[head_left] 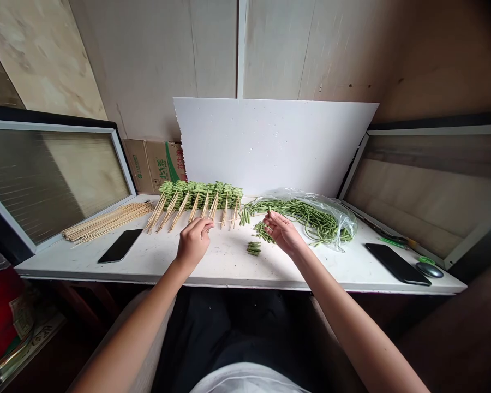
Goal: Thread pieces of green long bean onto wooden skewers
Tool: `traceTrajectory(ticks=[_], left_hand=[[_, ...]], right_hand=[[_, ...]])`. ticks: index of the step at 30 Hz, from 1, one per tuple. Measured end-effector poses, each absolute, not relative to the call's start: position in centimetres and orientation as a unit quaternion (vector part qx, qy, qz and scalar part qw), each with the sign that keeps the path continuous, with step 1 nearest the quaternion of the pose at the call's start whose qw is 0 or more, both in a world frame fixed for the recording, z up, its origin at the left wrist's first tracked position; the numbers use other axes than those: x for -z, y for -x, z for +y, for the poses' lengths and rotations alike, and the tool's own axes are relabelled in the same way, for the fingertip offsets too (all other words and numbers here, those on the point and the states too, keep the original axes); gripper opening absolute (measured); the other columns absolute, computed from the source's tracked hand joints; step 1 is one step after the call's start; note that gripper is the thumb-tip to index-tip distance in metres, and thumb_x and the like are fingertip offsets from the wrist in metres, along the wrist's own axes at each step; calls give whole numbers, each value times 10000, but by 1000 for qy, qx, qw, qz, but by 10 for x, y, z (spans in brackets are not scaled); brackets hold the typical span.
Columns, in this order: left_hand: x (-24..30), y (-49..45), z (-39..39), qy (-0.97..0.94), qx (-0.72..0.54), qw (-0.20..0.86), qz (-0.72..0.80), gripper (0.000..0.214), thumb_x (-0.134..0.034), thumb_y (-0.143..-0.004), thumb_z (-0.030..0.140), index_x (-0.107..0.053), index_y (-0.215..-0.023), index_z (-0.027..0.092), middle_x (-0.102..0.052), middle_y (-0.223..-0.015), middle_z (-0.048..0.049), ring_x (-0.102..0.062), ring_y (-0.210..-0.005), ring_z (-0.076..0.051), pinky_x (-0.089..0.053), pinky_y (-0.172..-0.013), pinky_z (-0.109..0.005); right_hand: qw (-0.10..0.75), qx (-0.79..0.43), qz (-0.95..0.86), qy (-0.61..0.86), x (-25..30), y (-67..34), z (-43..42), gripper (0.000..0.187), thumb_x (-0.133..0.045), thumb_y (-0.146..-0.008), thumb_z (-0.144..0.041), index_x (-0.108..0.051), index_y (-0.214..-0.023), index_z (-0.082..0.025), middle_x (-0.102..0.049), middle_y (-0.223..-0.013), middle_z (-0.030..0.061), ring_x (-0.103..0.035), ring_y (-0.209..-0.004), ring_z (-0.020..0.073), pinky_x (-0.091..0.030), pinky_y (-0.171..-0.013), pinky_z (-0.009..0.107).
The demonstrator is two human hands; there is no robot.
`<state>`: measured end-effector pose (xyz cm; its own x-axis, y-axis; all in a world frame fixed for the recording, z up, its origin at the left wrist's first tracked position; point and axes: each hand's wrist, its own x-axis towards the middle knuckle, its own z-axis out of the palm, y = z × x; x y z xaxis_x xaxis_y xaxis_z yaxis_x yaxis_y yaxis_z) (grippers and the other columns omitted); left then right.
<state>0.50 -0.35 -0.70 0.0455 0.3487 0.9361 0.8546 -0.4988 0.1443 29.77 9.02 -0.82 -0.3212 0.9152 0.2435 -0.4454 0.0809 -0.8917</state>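
Observation:
My left hand point(195, 239) is closed around a thin bamboo skewer point(226, 221), whose free end points right. Between the fingertips of my right hand point(284, 229) is a short piece of green bean point(269, 211), held apart from the skewer. Below the right hand lie a small pile of cut bean pieces point(262, 232) and a neat row of cut pieces point(253, 248). More pieces point(244, 217) lie just behind. Skewered beans point(200, 191) are stacked at the back, their bare sticks fanned toward me.
Long beans point(306, 213) lie in a clear plastic bag point(346, 224). Loose skewers point(106, 219) and a phone point(120, 245) lie left; another phone point(396, 263), a dark oval object point(429, 269) and scissors point(393, 236) lie right. A white board point(270, 144) and carton point(151, 164) stand behind.

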Motion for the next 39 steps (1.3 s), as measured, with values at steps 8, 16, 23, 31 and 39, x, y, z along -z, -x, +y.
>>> traceTrajectory(ticks=[8, 16, 23, 31, 39], left_hand=[[3, -5, -6, 682, 537, 239, -434, 235, -526, -968, 43, -702, -931, 195, -756, -859, -43, -730, -812, -189, -559, -722, -274], [7, -6, -4, 682, 534, 241, -438, 222, -537, -973, 58, -704, -926, 196, -763, -868, -44, -730, -808, -192, -558, -716, -283], [9, -5, -3, 679, 532, 240, -445, 218, -533, -985, 87, -706, -923, 203, -769, -872, -47, -734, -811, -198, -562, -714, -290], [10, -5, -2, 681, 533, 231, -446, 208, -542, -979, 80, -707, -934, 199, -775, -896, -54, -732, -813, -201, -561, -708, -295], [10, -6, -2, 681, 531, 232, -448, 205, -531, -991, 117, -706, -925, 203, -778, -876, -53, -739, -800, -201, -577, -691, -291]], right_hand=[[528, -665, -492, 191, 5, -291, 83, 272, -876, -806, -451, -728, -941, -266, -680, -857, -9, -644, -825, 146, -543, -754, 259], [530, -670, -480, 200, 3, -287, 80, 310, -882, -790, -491, -720, -936, -270, -746, -1002, 37, -694, -1012, 212, -579, -905, 348], [521, -663, -492, 216, 1, -286, 78, 336, -860, -800, -542, -715, -946, -277, -753, -1204, 65, -629, -1300, 276, -556, -1049, 421], [516, -659, -502, 218, 0, -288, 77, 317, -822, -837, -540, -711, -970, -275, -749, -1237, 62, -610, -1342, 280, -559, -1032, 419], [522, -646, -511, 222, 3, -289, 79, 318, -810, -841, -550, -715, -984, -283, -748, -1249, 58, -607, -1351, 288, -563, -1021, 421]])
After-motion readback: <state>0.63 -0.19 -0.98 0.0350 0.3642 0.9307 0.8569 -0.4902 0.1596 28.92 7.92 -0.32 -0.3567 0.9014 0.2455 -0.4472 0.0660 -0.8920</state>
